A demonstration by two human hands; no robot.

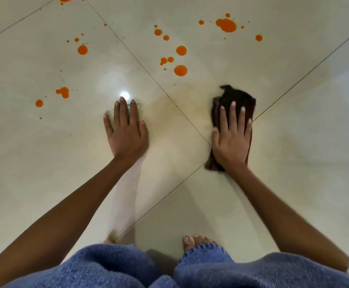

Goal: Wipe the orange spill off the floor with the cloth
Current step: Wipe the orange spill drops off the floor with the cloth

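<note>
R hand [233, 138] flat, fingers spread, presses on cloth [237, 100]; spill [180, 70] beyond, up-left. L hand [125, 132] spread on floor [294, 142].

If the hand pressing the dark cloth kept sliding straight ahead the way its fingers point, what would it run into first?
Mostly bare tile. The right hand pushes the cloth straight up the picture, so the first orange it would likely meet is the big splash far ahead, though the wide lens makes the line uncertain.

Cloth [235, 98] middle under right hand [231, 142]
</note>
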